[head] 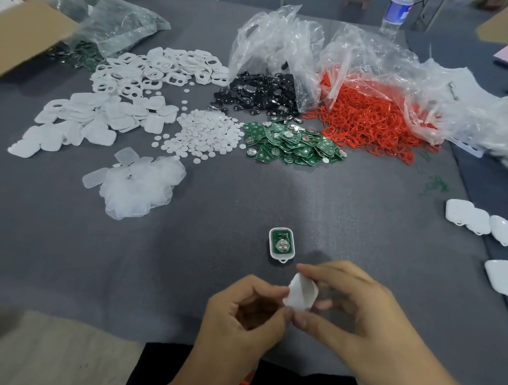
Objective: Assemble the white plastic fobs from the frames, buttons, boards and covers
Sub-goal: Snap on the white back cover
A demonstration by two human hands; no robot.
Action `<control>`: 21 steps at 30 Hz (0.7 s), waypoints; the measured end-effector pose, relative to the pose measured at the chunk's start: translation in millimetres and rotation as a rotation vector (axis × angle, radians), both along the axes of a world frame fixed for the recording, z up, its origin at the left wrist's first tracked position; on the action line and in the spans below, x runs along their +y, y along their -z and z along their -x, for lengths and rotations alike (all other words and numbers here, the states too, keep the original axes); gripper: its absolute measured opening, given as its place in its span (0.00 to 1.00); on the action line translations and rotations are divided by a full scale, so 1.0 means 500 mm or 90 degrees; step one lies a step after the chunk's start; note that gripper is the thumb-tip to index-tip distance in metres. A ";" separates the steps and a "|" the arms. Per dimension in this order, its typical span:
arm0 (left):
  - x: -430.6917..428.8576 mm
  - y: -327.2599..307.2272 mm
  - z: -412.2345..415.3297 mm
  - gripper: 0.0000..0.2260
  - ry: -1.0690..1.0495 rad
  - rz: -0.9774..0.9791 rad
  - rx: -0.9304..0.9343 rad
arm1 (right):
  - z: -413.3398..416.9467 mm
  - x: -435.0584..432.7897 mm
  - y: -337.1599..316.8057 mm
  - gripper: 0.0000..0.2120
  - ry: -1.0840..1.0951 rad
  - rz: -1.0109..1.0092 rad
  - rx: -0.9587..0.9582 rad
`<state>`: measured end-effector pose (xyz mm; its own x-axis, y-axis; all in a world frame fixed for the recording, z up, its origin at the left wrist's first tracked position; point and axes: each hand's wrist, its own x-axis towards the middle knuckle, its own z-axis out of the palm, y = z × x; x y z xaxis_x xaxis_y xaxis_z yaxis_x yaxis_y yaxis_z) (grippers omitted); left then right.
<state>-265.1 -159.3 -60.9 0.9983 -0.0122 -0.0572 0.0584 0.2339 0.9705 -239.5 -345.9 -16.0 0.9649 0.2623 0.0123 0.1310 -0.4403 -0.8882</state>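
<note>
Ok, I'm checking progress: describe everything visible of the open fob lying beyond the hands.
The open fob is a white plastic shell, a rounded rectangle with a loop at its near end. It lies flat on the grey cloth, open side up, a green board with a round silver part seated inside. No cover is on it; the left hand and right hand do not touch it.

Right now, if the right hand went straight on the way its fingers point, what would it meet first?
Probably the left hand, close across the white cover both hold; the open fob looks off that line.
</note>
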 end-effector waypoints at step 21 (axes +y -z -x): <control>0.062 0.024 -0.167 0.42 0.078 -0.621 -0.179 | -0.188 0.024 -0.002 0.24 -0.180 0.345 -0.145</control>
<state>-181.6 -128.1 -73.0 0.9722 -0.1886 0.1390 -0.2302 -0.6582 0.7168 -145.3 -334.0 -14.8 0.8466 0.5321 0.0035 0.4665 -0.7391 -0.4859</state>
